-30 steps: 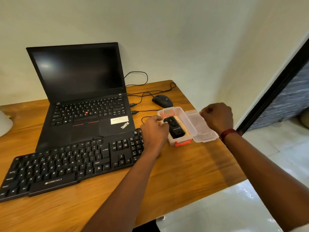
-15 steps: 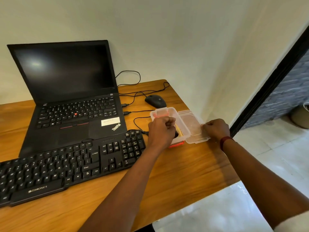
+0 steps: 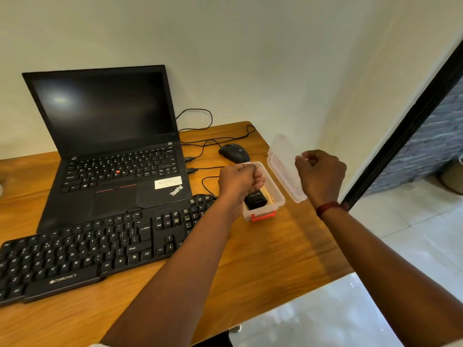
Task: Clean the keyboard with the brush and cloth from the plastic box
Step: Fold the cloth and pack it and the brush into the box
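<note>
Left hand (image 3: 238, 181) grips black brush (image 3: 255, 201) inside plastic box (image 3: 278, 196); right hand (image 3: 322, 175) pinches lid (image 3: 281, 164), raised just right of box.

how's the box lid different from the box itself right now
The lid is lifted and tilted, held by the right hand; the plastic box sits flat on the table. The lid is empty; the box holds a black brush. The box shows a red latch, the lid none. Both are clear plastic.

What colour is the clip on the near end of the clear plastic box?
Orange-red; the clip on the clear plastic box shows best in the head view.
</note>
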